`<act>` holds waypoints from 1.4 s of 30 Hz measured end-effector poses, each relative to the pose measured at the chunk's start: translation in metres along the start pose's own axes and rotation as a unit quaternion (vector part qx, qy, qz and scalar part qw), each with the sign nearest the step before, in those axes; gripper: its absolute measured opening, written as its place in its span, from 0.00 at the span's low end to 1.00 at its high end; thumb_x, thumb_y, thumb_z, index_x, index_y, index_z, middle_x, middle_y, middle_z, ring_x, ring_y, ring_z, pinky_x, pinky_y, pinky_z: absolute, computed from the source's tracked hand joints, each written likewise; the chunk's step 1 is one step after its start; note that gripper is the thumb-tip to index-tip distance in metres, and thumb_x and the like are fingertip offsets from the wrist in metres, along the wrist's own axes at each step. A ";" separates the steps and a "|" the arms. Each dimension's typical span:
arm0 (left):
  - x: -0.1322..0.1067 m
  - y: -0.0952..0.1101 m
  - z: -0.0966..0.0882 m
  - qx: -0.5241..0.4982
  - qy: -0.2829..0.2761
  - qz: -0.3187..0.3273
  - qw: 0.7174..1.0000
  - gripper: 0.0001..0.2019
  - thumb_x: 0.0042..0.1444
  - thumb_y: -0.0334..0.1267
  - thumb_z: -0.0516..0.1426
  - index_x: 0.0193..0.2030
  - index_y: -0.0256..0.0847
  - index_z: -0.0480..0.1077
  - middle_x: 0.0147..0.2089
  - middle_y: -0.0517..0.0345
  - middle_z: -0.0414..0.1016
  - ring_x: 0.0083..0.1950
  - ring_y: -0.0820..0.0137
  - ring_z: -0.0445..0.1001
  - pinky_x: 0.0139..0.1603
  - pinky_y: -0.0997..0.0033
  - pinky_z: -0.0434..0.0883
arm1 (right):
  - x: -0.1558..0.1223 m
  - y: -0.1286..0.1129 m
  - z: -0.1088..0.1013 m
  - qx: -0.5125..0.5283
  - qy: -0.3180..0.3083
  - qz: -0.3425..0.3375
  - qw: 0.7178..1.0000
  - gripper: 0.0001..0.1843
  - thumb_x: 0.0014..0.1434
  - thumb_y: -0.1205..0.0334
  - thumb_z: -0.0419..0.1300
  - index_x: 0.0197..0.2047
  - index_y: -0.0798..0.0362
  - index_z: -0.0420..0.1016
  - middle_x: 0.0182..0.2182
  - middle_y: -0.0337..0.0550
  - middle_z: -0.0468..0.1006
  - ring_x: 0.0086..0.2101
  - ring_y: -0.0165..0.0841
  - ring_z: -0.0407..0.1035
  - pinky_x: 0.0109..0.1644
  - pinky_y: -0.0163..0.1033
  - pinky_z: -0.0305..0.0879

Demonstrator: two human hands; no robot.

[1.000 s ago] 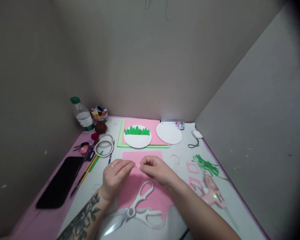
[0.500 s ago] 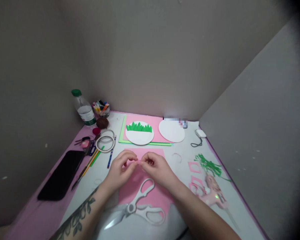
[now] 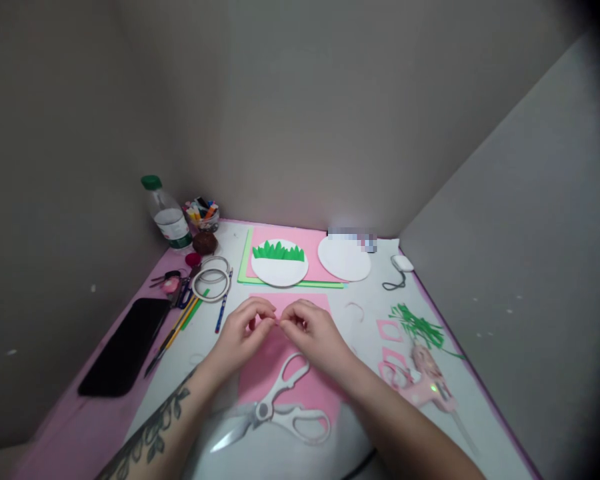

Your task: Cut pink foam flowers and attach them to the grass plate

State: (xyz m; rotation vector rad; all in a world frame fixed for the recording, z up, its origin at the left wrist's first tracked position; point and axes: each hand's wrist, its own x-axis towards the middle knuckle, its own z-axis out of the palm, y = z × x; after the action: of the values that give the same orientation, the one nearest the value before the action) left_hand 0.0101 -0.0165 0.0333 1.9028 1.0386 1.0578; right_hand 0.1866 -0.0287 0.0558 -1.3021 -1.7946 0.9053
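Observation:
Above a pink sheet (image 3: pixel 260 377), my left hand (image 3: pixel 245 333) and my right hand (image 3: pixel 313 333) meet at their fingertips. Both are closed in a pinch on a small pink paper piece (image 3: pixel 277 321), mostly covered by the fingers. White-handled scissors (image 3: pixel 265 411) lie spread apart below the hands, partly over the pink sheet. Beyond the hands, a white disc with green paper grass (image 3: pixel 280 270) and a plain white disc (image 3: pixel 344 259) rest on stacked pink and green sheets (image 3: pixel 310 248).
On the right are a pink glue gun (image 3: pixel 433 387), green paper strips (image 3: pixel 420 327) and pink cut-outs (image 3: pixel 390 330). On the left lie a black phone (image 3: pixel 125 347), tape rolls (image 3: pixel 211 285), pencils (image 3: pixel 177 327) and a bottle (image 3: pixel 170 220). Walls enclose the table.
The view has shifted slightly. Both hands stay together at the fingertips, and the pink piece shows a little less between them.

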 end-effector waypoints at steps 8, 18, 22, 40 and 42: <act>-0.001 0.001 0.000 0.046 0.002 0.018 0.999 0.08 0.60 0.34 0.51 0.31 0.40 0.66 0.37 0.53 0.73 0.40 0.68 0.71 0.37 0.71 0.67 | 0.000 -0.001 0.001 -0.014 -0.026 0.010 1.000 0.07 0.55 0.69 0.56 0.26 0.52 0.69 0.27 0.38 0.71 0.29 0.30 0.64 0.33 0.34 0.58; 0.002 -0.005 0.003 0.023 0.071 -0.093 0.993 0.08 0.59 0.38 0.51 0.35 0.39 0.71 0.37 0.54 0.74 0.40 0.69 0.72 0.35 0.74 0.67 | 0.005 0.014 0.012 0.121 -0.033 0.130 0.983 0.05 0.50 0.64 0.56 0.24 0.54 0.69 0.22 0.35 0.69 0.25 0.28 0.62 0.30 0.33 0.58; 0.004 -0.011 0.004 -0.023 0.024 -0.167 0.985 0.11 0.57 0.41 0.53 0.30 0.38 0.71 0.31 0.56 0.75 0.34 0.68 0.72 0.34 0.73 0.68 | 0.010 0.024 0.017 0.183 -0.034 0.166 0.968 0.05 0.48 0.63 0.56 0.24 0.55 0.70 0.21 0.35 0.69 0.24 0.27 0.61 0.30 0.33 0.57; 0.002 -0.015 0.008 0.084 0.025 -0.096 0.992 0.10 0.58 0.37 0.50 0.29 0.39 0.68 0.30 0.58 0.71 0.33 0.70 0.70 0.33 0.72 0.66 | 0.002 0.020 0.026 -0.035 0.027 0.044 0.998 0.07 0.54 0.67 0.56 0.26 0.52 0.73 0.26 0.40 0.74 0.29 0.31 0.66 0.34 0.35 0.60; 0.001 -0.014 0.010 0.101 0.030 -0.082 0.991 0.10 0.59 0.36 0.50 0.28 0.40 0.67 0.30 0.59 0.69 0.33 0.70 0.69 0.33 0.72 0.65 | 0.002 0.019 0.026 -0.021 0.028 0.053 0.998 0.08 0.54 0.66 0.56 0.24 0.52 0.72 0.25 0.39 0.73 0.28 0.31 0.65 0.34 0.35 0.59</act>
State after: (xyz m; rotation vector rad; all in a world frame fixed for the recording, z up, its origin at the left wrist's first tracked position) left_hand 0.0150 -0.0122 0.0176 1.9145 1.3562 0.9511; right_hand 0.1724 -0.0252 0.0275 -1.4462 -1.7244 0.8839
